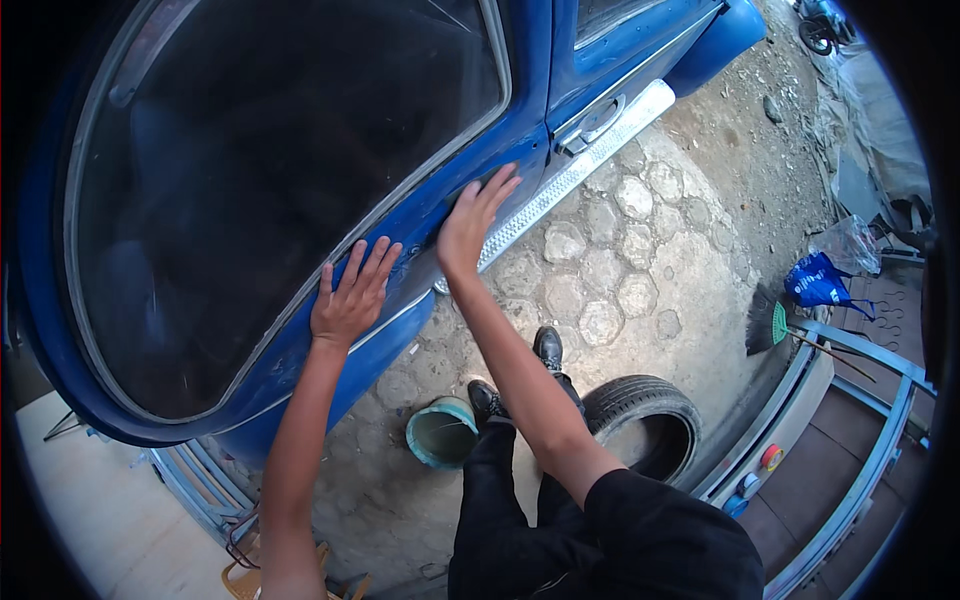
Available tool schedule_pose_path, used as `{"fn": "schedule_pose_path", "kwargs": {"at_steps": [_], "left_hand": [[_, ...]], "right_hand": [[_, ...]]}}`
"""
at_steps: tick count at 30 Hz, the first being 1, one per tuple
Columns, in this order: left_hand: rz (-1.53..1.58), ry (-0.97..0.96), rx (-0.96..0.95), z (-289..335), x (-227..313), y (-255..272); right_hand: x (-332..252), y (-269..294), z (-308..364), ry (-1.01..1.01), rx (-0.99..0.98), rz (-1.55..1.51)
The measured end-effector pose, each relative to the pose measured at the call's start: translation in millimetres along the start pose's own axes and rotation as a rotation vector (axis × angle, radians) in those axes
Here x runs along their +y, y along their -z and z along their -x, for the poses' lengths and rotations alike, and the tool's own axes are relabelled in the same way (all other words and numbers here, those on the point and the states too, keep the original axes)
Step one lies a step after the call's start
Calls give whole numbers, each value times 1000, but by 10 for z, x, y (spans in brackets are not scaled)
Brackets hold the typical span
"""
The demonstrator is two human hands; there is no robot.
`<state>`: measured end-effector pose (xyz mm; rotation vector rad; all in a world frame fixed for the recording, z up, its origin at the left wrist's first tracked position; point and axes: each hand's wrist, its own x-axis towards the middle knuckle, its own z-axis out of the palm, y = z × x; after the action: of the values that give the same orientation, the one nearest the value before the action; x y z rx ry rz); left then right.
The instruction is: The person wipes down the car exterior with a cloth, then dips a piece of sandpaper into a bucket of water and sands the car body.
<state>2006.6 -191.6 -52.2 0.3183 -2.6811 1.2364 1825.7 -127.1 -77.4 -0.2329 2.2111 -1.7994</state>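
A blue car body (425, 210) with a large dark side window (290, 180) fills the upper left. My left hand (350, 302) lies flat on the blue panel just below the window's lower edge, its fingers spread. Farther along the same panel, towards the door handle (600, 120), my right hand (472, 225) rests with fingers stretched out. Something dark shows at the edge of its fingers, but I cannot tell whether it is a mark or an object. The palms are hidden. A silvery running board (570, 185) runs beneath the door.
By my shoes stands a bucket (442, 433) with cloudy liquid. A tire (645, 420) lies to the right, near a metal frame (850, 480). A broom (768, 322) and a blue bag (822, 281) lie farther right on the ground.
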Motion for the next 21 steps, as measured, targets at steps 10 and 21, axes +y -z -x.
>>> {"fn": "schedule_pose_path", "kwargs": {"at_steps": [10, 21], "left_hand": [[10, 16, -13, -48, 53, -1], [17, 11, -19, 5, 71, -32]], "right_hand": [[-152, 137, -425, -173, -61, -69], [-365, 158, -693, -621, 155, -292]]}}
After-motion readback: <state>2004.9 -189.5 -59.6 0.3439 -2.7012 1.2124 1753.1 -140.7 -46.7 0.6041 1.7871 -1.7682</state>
